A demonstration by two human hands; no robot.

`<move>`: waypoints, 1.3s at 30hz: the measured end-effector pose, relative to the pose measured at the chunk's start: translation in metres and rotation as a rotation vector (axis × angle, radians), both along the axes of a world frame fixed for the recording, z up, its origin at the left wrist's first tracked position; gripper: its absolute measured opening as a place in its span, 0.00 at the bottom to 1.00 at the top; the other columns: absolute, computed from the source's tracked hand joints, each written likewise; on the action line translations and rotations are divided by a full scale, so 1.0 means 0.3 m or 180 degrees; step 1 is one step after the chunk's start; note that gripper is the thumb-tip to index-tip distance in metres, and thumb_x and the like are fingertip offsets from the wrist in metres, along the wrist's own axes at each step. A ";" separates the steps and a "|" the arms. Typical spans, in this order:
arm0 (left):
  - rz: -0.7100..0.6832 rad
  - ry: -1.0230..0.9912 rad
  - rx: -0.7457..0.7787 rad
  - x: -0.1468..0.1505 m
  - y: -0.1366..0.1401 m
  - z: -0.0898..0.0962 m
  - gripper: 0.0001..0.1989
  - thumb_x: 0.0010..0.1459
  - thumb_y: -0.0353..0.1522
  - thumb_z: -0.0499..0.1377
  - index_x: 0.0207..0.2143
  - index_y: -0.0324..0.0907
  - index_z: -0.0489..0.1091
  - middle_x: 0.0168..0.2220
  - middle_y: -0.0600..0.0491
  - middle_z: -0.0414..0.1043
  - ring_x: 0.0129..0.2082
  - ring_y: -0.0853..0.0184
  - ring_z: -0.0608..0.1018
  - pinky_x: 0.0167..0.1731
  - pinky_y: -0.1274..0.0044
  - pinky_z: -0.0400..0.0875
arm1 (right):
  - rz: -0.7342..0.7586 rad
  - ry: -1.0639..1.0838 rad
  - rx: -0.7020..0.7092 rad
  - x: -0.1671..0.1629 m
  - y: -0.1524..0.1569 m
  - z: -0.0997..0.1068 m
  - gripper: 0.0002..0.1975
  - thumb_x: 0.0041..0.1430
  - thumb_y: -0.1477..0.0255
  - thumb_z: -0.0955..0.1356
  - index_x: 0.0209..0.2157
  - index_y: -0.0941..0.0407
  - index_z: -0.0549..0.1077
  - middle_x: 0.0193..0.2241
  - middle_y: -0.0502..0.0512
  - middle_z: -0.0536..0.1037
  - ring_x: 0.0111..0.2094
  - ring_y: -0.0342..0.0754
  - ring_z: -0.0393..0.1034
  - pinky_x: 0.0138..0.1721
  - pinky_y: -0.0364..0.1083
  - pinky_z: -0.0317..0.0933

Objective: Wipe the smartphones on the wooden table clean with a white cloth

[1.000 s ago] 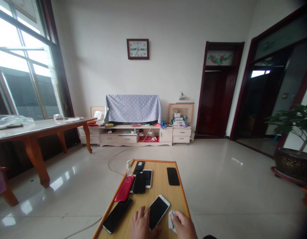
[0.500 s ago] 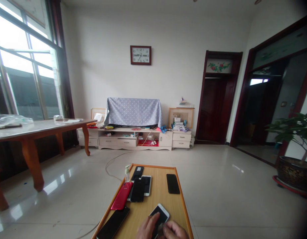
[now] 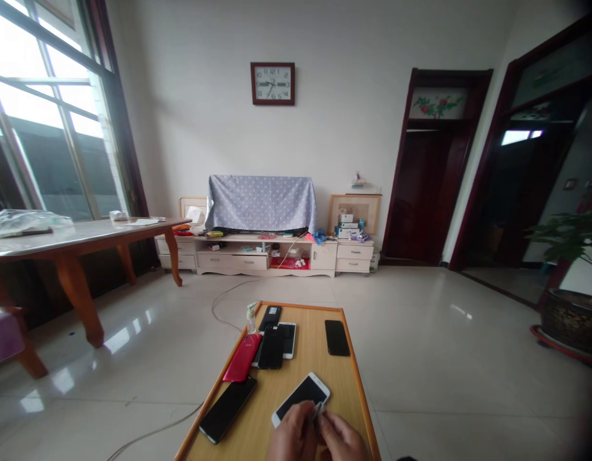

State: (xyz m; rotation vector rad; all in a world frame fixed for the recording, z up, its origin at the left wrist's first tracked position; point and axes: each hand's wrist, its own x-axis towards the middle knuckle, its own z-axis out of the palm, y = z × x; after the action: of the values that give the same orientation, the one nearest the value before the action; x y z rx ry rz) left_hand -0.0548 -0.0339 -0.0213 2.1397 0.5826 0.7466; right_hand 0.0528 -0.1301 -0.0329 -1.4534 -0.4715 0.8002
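My left hand (image 3: 292, 434) and my right hand (image 3: 343, 438) are close together, their fingertips pinched on a small greyish crumpled piece (image 3: 318, 410). Its exact kind is too small to make out. Just beyond and under them lies a white-framed smartphone (image 3: 303, 392), dark screen up, slanted on the wooden table. My left fingers overlap its lower right part. To the left are a black phone (image 3: 227, 410), a red phone (image 3: 243, 357) and a black phone (image 3: 271, 347) lying over a white one (image 3: 289, 339).
A pump bottle (image 3: 251, 318) stands by the small table's (image 3: 305, 314) left edge, near another dark phone (image 3: 270, 317). One black phone (image 3: 337, 338) lies at the right edge. A cable (image 3: 166, 428) runs over the floor at left; a potted plant (image 3: 572, 320) stands far right.
My left hand has left the phone's screen and come to the greyish piece beside my right fingers. The view has tilted down, so the table sits higher in the picture.
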 end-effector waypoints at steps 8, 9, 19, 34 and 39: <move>0.0022 0.0009 0.0074 -0.057 -0.010 0.063 0.16 0.65 0.39 0.49 0.53 0.48 0.65 0.48 0.48 0.76 0.46 0.64 0.78 0.47 0.74 0.73 | -0.0219 -0.0196 0.0195 -0.002 -0.027 0.054 0.24 0.53 0.48 0.71 0.37 0.55 0.78 0.29 0.52 0.78 0.31 0.48 0.69 0.31 0.43 0.62; 0.0154 0.0152 0.0246 -0.070 0.003 0.072 0.16 0.65 0.39 0.49 0.52 0.48 0.66 0.49 0.48 0.75 0.48 0.63 0.77 0.49 0.73 0.72 | -0.0272 -0.0249 0.0214 0.003 -0.026 0.059 0.24 0.54 0.48 0.71 0.39 0.55 0.77 0.31 0.53 0.79 0.32 0.48 0.70 0.31 0.43 0.62; 0.0808 0.1743 0.0931 -0.134 0.059 0.065 0.35 0.48 0.40 0.62 0.60 0.47 0.62 0.57 0.48 0.68 0.58 0.55 0.66 0.58 0.67 0.55 | -0.0379 -0.2822 -0.0435 0.120 0.053 0.044 0.11 0.63 0.68 0.62 0.35 0.53 0.77 0.38 0.57 0.78 0.40 0.52 0.72 0.43 0.48 0.64; 0.0703 0.1448 0.0817 -0.095 0.144 -0.012 0.33 0.50 0.39 0.62 0.59 0.44 0.62 0.54 0.47 0.69 0.56 0.56 0.68 0.57 0.69 0.58 | 0.0172 -0.3899 -0.0968 0.122 0.087 0.008 0.15 0.65 0.74 0.62 0.45 0.49 0.79 0.42 0.56 0.78 0.44 0.52 0.71 0.43 0.46 0.63; 0.0597 0.1246 0.0771 -0.098 0.158 -0.018 0.32 0.49 0.39 0.61 0.58 0.45 0.63 0.55 0.48 0.68 0.56 0.56 0.69 0.58 0.69 0.59 | -0.0051 -0.3732 -0.1142 0.183 0.129 0.008 0.12 0.63 0.73 0.63 0.41 0.51 0.78 0.40 0.55 0.76 0.38 0.49 0.72 0.37 0.44 0.62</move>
State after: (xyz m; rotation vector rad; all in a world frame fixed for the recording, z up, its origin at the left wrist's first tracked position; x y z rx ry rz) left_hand -0.0842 0.0135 -0.0266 2.5042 0.9494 0.5167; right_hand 0.1075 -0.0913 -0.0304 -2.1847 -1.2229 -0.0891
